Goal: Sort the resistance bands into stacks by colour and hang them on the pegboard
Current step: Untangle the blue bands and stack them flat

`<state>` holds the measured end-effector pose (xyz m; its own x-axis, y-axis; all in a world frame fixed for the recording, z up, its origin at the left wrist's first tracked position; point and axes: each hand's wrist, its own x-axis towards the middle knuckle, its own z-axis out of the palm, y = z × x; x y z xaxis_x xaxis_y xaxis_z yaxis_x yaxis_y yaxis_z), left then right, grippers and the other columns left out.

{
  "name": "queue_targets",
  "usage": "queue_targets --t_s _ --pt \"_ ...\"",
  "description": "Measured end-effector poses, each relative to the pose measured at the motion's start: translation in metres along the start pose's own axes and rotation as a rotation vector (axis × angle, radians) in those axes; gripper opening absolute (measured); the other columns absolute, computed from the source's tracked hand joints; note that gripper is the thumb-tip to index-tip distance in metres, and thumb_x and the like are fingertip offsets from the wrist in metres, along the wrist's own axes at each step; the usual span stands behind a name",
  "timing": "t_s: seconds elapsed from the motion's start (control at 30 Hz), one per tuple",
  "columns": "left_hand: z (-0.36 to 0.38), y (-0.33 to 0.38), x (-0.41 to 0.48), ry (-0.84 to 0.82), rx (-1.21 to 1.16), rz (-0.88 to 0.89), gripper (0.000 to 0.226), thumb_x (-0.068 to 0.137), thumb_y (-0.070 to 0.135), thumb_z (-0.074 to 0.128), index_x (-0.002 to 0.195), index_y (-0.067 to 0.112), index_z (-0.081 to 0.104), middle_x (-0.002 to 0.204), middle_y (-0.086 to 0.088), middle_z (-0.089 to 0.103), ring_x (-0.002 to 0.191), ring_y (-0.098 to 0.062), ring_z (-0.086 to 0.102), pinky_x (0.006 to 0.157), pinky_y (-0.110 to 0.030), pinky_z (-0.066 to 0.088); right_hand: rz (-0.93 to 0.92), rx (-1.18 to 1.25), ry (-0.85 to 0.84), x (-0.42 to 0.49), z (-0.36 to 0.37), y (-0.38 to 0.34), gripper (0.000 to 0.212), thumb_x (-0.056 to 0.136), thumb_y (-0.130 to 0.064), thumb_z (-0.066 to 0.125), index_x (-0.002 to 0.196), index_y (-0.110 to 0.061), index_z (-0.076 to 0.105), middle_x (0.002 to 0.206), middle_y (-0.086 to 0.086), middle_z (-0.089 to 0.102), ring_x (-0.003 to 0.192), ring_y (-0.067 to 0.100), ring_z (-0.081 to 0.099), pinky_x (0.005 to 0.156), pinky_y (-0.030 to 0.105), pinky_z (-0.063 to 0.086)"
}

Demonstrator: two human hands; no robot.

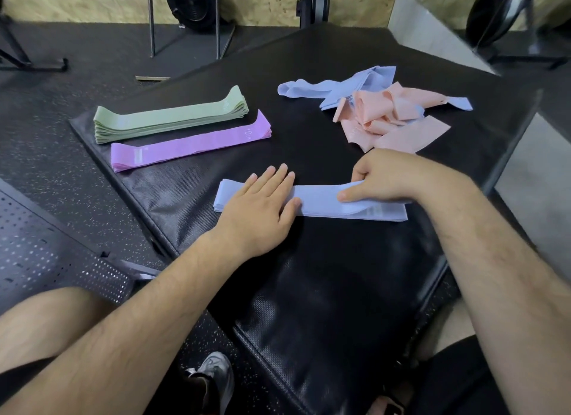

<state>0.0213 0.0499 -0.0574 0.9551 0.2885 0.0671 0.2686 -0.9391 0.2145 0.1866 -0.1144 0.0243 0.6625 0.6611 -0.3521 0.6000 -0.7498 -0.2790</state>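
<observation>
Head cam shows the blue stack [321,203] lying near the middle of the black mat [309,291], a few flat loops laid on each other. These bands look thin, light and floppy, probably a bit grippy, so I'd guess they slide askew easily. Best bet is pinching an end while pressing the other end flat.

That's pretty much what's happening: left hand [262,204] lies open, palm down, fingers spread over the left part of the stack. Right hand [392,179] has thumb and fingers closed on the top band at the right end, lifting its edge slightly.

Far left sit the finished green stack [170,118] and purple stack [188,144], side by side. Far right is the loose heap [386,111] of pink and blue bands, tangled. Perforated pegboard [46,254] lies at near left on the floor.
</observation>
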Motion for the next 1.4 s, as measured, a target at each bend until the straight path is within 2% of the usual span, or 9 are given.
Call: queue_targets --t_s 0.13,0.3,0.4,0.53,0.7,0.87,1.1,1.23,1.4 --pt "-0.005 0.004 0.004 0.013 0.05 -0.006 0.059 0.106 0.043 0.023 0.159 0.018 0.017 0.167 0.004 0.008 0.154 -0.014 0.005 0.124 -0.032 -0.001 0.037 -0.03 0.008 0.003 0.009 0.002 0.038 0.081 -0.056 0.075 0.073 -0.02 0.065 0.075 -0.003 0.062 0.066 0.015 0.055 0.059 0.03 0.039" --pt "-0.001 0.033 0.021 0.034 -0.061 0.158 0.058 0.104 0.035 0.022 0.159 0.016 0.019 0.167 0.002 0.012 0.154 -0.015 0.006 0.124 -0.031 0.0 0.013 -0.054 0.02 0.003 0.009 0.002 0.034 0.084 -0.053 0.073 0.075 -0.021 0.064 0.078 -0.002 0.065 0.069 0.015 0.057 0.059 0.03 0.039" --pt "0.015 0.054 0.03 0.002 -0.095 0.229 0.059 0.106 0.042 0.016 0.159 0.016 0.021 0.166 0.002 0.014 0.154 -0.014 0.008 0.124 -0.031 0.002 -0.004 -0.08 0.035 0.004 0.01 0.003 0.031 0.084 -0.045 0.072 0.07 -0.021 0.06 0.072 -0.001 0.06 0.068 0.018 0.054 0.058 0.031 0.037" --pt "0.025 0.056 0.032 0.018 -0.041 0.231 0.078 0.095 0.053 0.001 0.157 0.013 0.025 0.165 0.0 0.021 0.153 -0.016 0.016 0.124 -0.033 0.006 -0.021 -0.011 0.018 0.0 0.009 0.01 0.036 0.082 -0.052 0.074 0.085 -0.017 0.07 0.082 0.003 0.066 0.073 0.018 0.057 0.063 0.032 0.042" --pt "0.023 0.059 0.031 0.017 -0.024 0.206 0.077 0.096 0.056 0.003 0.158 0.014 0.022 0.166 0.001 0.018 0.153 -0.014 0.012 0.123 -0.031 0.002 -0.051 0.032 0.021 -0.006 0.003 0.022 0.025 0.086 -0.052 0.073 0.082 -0.027 0.07 0.087 -0.003 0.068 0.083 0.016 0.064 0.071 0.033 0.048" --pt "0.019 0.062 0.032 -0.015 -0.007 0.188 0.061 0.107 0.047 0.022 0.16 0.016 0.014 0.167 0.003 0.008 0.154 -0.012 0.005 0.123 -0.03 -0.002 0.025 0.095 0.123 -0.012 0.0 0.041 0.02 0.082 -0.046 0.079 0.079 -0.028 0.07 0.083 -0.007 0.068 0.081 0.013 0.065 0.071 0.033 0.052" --pt "0.016 0.078 0.038 0.004 -0.02 0.219 0.06 0.107 0.042 0.022 0.159 0.012 0.016 0.167 -0.001 0.01 0.154 -0.015 0.005 0.124 -0.032 -0.001 0.035 0.085 0.181 -0.015 0.016 0.043 0.02 0.086 -0.041 0.074 0.081 -0.024 0.064 0.083 -0.006 0.066 0.082 0.014 0.063 0.068 0.032 0.047" --pt "0.029 0.093 0.04 -0.006 -0.084 0.313 0.074 0.098 0.054 0.009 0.158 0.013 0.021 0.166 0.0 0.019 0.153 -0.016 0.014 0.123 -0.031 0.004 0.026 0.113 0.199 -0.017 0.017 0.047 0.011 0.081 -0.028 0.07 0.083 -0.018 0.067 0.083 -0.002 0.069 0.081 0.018 0.065 0.07 0.034 0.049" --pt "0.03 0.094 0.042 -0.025 -0.049 0.267 0.063 0.107 0.048 0.021 0.16 0.015 0.011 0.167 0.003 0.008 0.154 -0.012 0.004 0.123 -0.028 -0.003 -0.078 0.259 0.189 -0.029 0.013 0.064 0.016 0.083 -0.034 0.075 0.094 -0.031 0.064 0.082 -0.007 0.065 0.072 0.008 0.06 0.066 0.03 0.047"
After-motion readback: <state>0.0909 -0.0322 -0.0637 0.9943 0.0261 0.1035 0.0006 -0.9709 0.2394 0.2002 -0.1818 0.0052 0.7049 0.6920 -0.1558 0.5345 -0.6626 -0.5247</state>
